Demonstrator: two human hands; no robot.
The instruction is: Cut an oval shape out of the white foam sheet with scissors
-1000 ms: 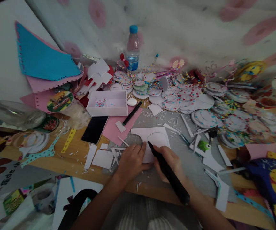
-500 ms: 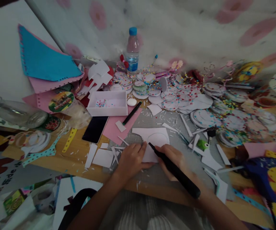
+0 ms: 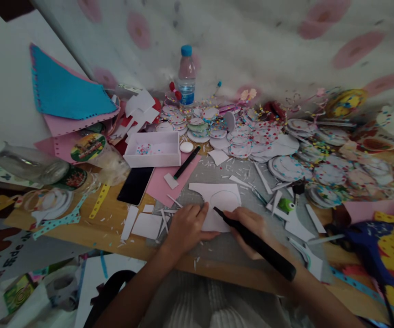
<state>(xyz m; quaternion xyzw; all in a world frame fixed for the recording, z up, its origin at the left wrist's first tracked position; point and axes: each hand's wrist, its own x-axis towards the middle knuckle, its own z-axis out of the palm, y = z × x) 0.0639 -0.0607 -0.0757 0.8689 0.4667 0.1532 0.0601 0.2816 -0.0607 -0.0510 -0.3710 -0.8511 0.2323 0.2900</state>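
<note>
A white sheet (image 3: 221, 222) with a drawn round outline and a curved cut in its left edge lies on the grey mat (image 3: 214, 250). My left hand (image 3: 187, 228) rests on the sheet's lower left part, thumb and index finger apart, pressing it down and holding nothing. In my right hand (image 3: 250, 228) is a black pen-like tool (image 3: 258, 243), its fingers wrapped round the front part. The tool's dark tip is at the lower left of the drawn outline. Whether the tip touches the sheet is too small to tell.
Piles of decorated white discs (image 3: 289, 168) line the back. A white box (image 3: 152, 150), a phone (image 3: 135, 186) and a pink sheet (image 3: 169, 182) lie left. A water bottle (image 3: 186, 77) stands behind; a blue glue gun (image 3: 368, 246) lies right, near paper scraps.
The view has shifted slightly. The tool's tip has moved a little down and right along the drawn outline, and its rear end has swung right. My left hand stays in place.
</note>
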